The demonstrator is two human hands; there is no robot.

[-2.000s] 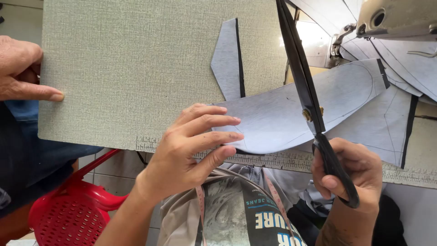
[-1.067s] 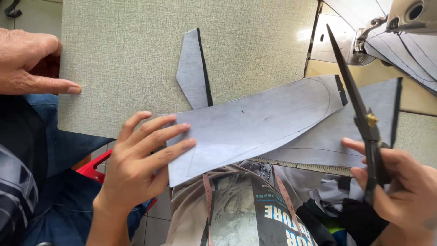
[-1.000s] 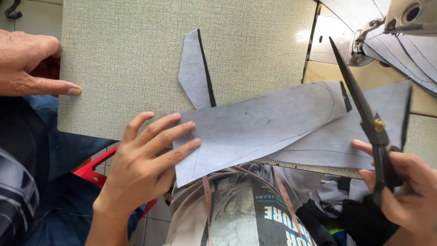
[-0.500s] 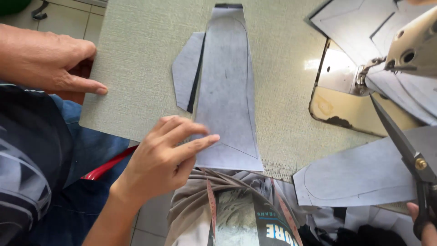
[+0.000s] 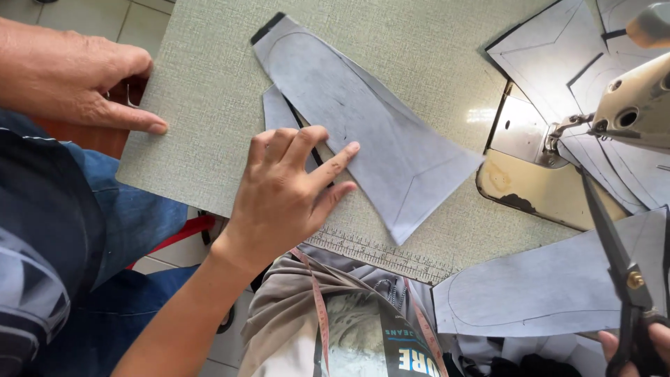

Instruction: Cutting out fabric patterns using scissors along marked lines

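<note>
Fingers (image 5: 335, 157) on flat grey fabric panel (image 5: 363, 126)

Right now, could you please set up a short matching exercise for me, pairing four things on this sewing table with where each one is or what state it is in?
Things:
1. long grey cut fabric piece
2. black-handled scissors
3. measuring scale printed along the table edge
4. another person's hand

Places or states:
A. in the grip of the right hand, blades pointing up
B. resting on the table's left edge
C. flat under the fingertips of the left hand
D. along the near edge, just past the fabric's tip

Pairs: 1-C, 2-A, 3-D, 4-B
</note>
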